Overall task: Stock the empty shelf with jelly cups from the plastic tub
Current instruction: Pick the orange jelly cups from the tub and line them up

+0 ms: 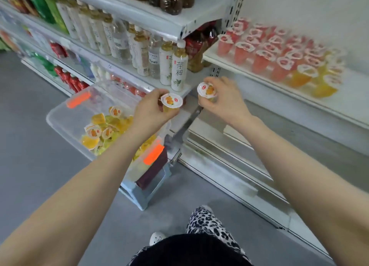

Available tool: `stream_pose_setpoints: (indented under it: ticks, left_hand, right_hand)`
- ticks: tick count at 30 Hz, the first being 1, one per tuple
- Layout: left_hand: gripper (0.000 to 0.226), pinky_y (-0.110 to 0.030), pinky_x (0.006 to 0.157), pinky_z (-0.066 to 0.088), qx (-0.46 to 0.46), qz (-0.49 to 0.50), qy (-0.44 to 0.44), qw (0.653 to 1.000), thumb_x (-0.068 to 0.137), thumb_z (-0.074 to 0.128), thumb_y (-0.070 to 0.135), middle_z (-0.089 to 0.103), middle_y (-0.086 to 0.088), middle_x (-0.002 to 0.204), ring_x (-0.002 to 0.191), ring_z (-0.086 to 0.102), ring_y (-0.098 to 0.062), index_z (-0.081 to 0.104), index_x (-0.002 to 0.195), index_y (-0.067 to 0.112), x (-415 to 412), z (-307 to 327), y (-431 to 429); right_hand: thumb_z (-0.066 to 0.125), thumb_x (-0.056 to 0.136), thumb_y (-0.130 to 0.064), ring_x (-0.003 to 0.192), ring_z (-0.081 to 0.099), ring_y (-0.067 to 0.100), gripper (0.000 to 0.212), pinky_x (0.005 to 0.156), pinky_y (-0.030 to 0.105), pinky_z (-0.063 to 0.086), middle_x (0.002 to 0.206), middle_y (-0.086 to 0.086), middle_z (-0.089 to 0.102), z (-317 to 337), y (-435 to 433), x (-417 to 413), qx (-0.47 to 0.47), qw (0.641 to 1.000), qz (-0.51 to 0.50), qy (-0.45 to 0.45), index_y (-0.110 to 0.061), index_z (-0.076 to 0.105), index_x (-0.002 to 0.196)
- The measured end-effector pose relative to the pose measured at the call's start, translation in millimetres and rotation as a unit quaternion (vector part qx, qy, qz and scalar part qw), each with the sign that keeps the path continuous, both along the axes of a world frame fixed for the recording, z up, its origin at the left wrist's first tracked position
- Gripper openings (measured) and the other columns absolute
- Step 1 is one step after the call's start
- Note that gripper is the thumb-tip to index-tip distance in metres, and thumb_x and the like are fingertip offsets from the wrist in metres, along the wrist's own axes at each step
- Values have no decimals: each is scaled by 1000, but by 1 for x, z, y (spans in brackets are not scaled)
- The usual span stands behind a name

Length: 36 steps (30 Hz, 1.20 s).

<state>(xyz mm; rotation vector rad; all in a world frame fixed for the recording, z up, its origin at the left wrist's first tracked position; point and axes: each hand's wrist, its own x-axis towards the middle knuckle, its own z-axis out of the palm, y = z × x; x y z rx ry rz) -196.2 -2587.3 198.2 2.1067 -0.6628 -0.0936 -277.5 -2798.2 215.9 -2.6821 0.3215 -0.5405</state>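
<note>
While hands grip jelly cups, lids up

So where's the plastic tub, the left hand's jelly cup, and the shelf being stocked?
plastic tub (pixel 65 124): head view, bare clear part at left.
jelly cup (pixel 172 100) in left hand (pixel 151 114): head view, foil lid.
shelf (pixel 351 98): head view, bare right surface.

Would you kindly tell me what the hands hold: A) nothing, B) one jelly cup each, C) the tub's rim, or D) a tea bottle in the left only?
B: the left hand grips one jelly cup and the right hand grips a second jelly cup.
</note>
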Motion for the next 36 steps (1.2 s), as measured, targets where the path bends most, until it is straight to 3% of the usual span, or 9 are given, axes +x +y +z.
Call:
stream_pose_setpoints:
  ticks: [4,11,17,20,22,27,36]
  left_hand:
    - [69,-29,86,47,-2,-36,-25,999,71,80,41,61,10,111,96,58,-8,51,132,25,-11,31,-56]
    - [58,-28,94,45,-46,-102,-109,988,72,79,46,61,9,121,111,55,-8,61,124,26,-43,90,-174]
    - [56,-11,72,39,-59,-134,-132,980,72,80,47,61,10,111,91,55,-5,61,118,23,-81,119,-285]
    - [57,-28,82,50,-55,-138,-135,980,70,80,47,64,5,111,93,60,-10,62,118,22,-92,120,-328]
    - [55,-35,86,49,-49,-136,-142,979,72,80,45,64,3,112,98,60,-14,62,117,19,-100,122,-351]
    - [51,-30,84,46,-30,-124,-162,978,73,76,41,65,2,113,104,59,-17,62,117,18,-108,123,-394]
    - [54,-31,79,47,-1,-112,-162,980,70,78,51,62,5,109,97,57,-14,60,113,24,-109,120,-433]
  right_hand:
    - [67,82,-34,110,53,30,47,90,34,38,114,8,61,37,-46,-36,-26,998,-35,-42,-15,61,124]
    - [69,82,-41,107,57,21,44,91,28,40,111,2,65,88,-155,-101,-54,986,-104,-120,-19,66,119]
    - [70,81,-42,113,56,27,49,95,32,40,118,6,63,115,-272,-156,-59,977,-185,-82,-21,60,125]
    - [73,79,-38,113,57,27,54,96,36,43,121,7,62,115,-320,-175,-8,971,-234,-42,-21,54,127]
    - [74,77,-34,110,58,27,54,94,38,45,118,7,63,108,-342,-183,35,966,-253,-32,-21,53,125]
    - [77,75,-32,103,60,25,49,89,37,47,107,4,65,81,-379,-186,87,964,-252,-16,-19,56,117]
    - [75,78,-33,100,59,25,35,83,34,43,107,5,65,55,-420,-160,78,976,-204,13,-20,63,107]
